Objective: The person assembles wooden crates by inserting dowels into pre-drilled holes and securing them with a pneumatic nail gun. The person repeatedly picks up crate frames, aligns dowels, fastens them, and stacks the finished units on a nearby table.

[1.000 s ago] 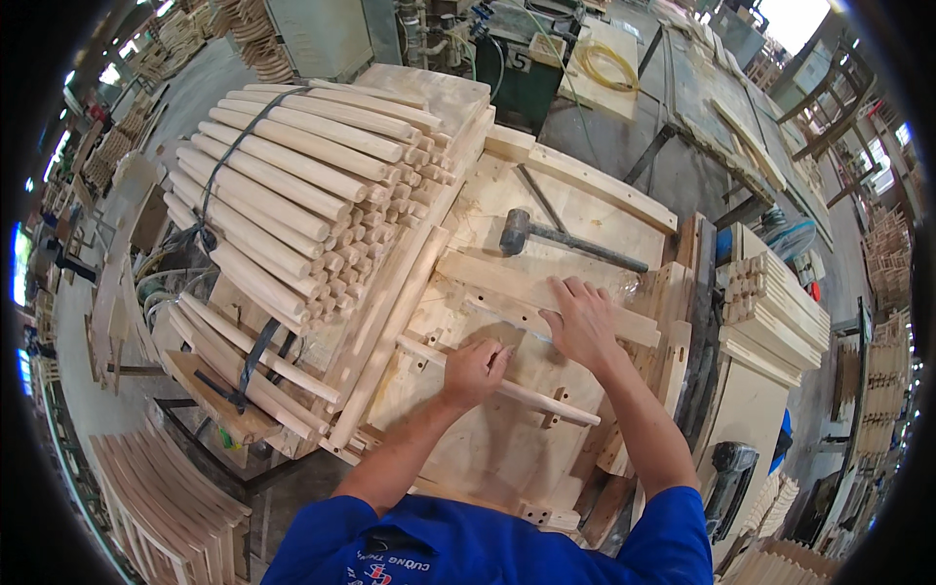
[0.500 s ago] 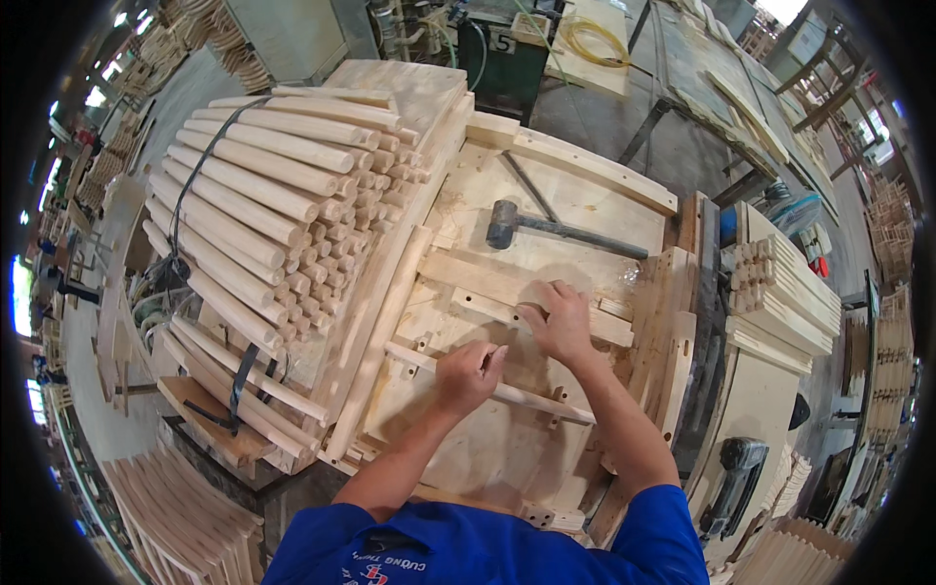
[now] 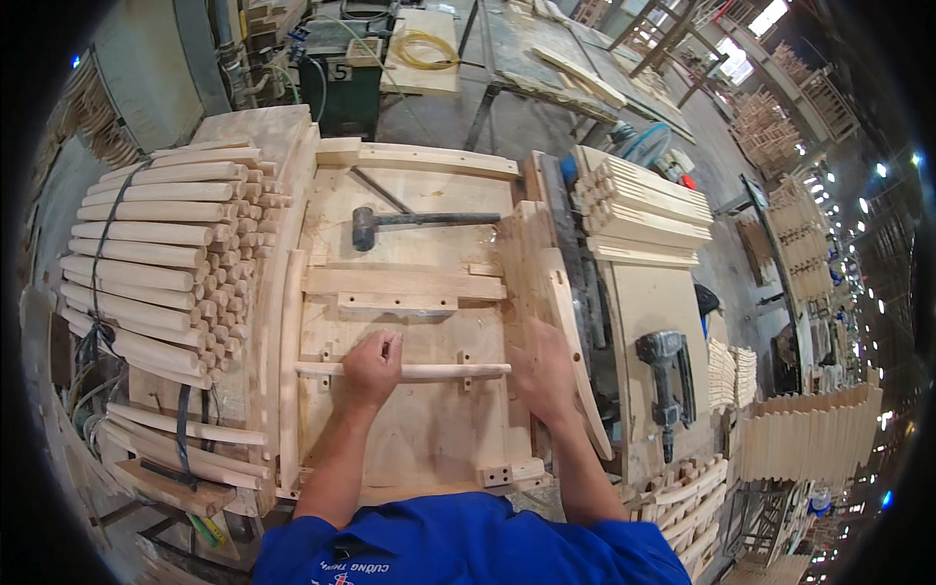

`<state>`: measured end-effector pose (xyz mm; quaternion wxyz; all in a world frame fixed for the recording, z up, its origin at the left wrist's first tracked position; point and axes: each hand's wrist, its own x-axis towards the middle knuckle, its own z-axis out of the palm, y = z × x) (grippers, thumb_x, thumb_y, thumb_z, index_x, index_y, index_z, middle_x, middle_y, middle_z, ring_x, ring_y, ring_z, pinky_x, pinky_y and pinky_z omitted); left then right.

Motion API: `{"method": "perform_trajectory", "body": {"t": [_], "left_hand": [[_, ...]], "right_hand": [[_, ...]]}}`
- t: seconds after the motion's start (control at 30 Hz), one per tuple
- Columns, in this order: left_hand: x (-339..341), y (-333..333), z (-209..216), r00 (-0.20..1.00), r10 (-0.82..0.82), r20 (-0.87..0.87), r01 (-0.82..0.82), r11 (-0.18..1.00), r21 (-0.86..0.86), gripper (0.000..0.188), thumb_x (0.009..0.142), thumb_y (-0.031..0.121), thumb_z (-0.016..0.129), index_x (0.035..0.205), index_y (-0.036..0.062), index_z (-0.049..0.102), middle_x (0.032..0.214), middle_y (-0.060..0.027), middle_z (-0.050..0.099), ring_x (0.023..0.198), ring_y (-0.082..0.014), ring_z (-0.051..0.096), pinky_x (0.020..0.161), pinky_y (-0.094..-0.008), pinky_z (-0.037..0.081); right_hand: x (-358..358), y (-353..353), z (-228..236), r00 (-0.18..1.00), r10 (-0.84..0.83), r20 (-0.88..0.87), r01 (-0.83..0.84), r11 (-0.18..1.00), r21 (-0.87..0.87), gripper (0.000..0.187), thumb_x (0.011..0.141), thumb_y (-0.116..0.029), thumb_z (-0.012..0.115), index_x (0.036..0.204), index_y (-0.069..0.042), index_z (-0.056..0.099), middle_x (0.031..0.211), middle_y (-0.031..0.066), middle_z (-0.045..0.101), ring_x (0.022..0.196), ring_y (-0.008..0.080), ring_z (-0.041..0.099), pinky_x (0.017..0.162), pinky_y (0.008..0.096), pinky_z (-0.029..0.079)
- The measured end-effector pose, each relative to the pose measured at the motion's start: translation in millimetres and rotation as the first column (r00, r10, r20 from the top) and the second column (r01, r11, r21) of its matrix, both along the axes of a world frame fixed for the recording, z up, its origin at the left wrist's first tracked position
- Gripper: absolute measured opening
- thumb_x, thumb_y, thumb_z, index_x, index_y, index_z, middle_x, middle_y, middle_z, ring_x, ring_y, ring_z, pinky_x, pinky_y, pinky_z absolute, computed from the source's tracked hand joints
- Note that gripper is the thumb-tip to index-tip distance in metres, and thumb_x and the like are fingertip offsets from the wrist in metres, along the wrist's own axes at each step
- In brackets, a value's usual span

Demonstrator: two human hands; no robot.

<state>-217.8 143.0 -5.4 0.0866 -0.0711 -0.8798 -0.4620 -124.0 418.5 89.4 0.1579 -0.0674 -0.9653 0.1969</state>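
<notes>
A slim wooden rung lies crosswise over two small drilled blocks on the pale wooden work board. My left hand is closed around the rung near its left end, thumb side up. Just past the rung's right end is my right hand, beside a curved wooden leg with slots in it. Its fingers are smeared, so its grip does not show. A straight wooden post runs along the left side of the board. Beyond the rung lies a short drilled strip against a wider slat.
A black-headed mallet lies at the board's far side. To the left is a strapped bundle of turned rods. On the right are a stack of slats and a pneumatic nailer.
The view has swung to the right. My right hand has left the drilled strip and moved right and nearer, to the rung's right end. My left hand stays on the rung.
</notes>
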Motion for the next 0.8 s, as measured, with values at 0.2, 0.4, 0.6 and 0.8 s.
{"method": "perform_trajectory", "body": {"t": [0.2, 0.4, 0.6, 0.8], "left_hand": [[5, 22, -8, 0.993, -0.118, -0.020, 0.120, 0.989, 0.083, 0.018, 0.096, 0.026, 0.079, 0.092, 0.0087, 0.073, 0.083, -0.0115, 0.071, 0.077, -0.0337, 0.070, 0.069, -0.0457, 0.055], [20, 54, 14, 0.866, -0.483, 0.126, 0.491, 0.870, -0.040, 0.022, 0.093, 0.030, 0.081, 0.096, 0.0089, 0.076, 0.092, -0.0128, 0.072, 0.091, -0.0350, 0.069, 0.083, -0.0479, 0.054], [16, 52, 28, 0.748, -0.608, 0.264, 0.653, 0.747, -0.130, 0.032, 0.087, 0.038, 0.086, 0.101, 0.0095, 0.079, 0.103, -0.0144, 0.072, 0.103, -0.0358, 0.067, 0.092, -0.0476, 0.053], [8, 56, 15, 0.729, -0.612, 0.308, 0.674, 0.721, -0.161, 0.032, 0.087, 0.039, 0.087, 0.103, 0.0122, 0.080, 0.108, -0.0121, 0.072, 0.109, -0.0352, 0.067, 0.097, -0.0481, 0.052]], "right_hand": [[153, 50, 23, 0.825, -0.377, 0.421, 0.268, 0.917, 0.297, 0.059, 0.093, -0.020, 0.076, 0.146, -0.002, 0.055, 0.112, 0.0222, 0.066, 0.102, 0.0452, 0.069, 0.086, 0.0555, 0.056], [159, 52, 16, 0.867, -0.278, 0.414, 0.285, 0.958, 0.046, 0.051, 0.089, -0.021, 0.083, 0.131, -0.003, 0.060, 0.106, 0.0165, 0.068, 0.094, 0.0339, 0.072, 0.081, 0.0484, 0.057], [150, 23, 4, 0.801, 0.141, 0.582, 0.477, 0.437, -0.762, 0.055, 0.096, -0.029, 0.082, 0.135, 0.001, 0.057, 0.105, 0.0120, 0.074, 0.088, 0.0201, 0.069, 0.076, 0.0407, 0.057], [142, -12, -19, 0.810, -0.158, 0.565, 0.336, 0.915, -0.226, 0.045, 0.104, -0.038, 0.064, 0.116, 0.003, 0.051, 0.096, 0.0364, 0.071, 0.095, 0.0566, 0.071, 0.084, 0.0642, 0.054]]}}
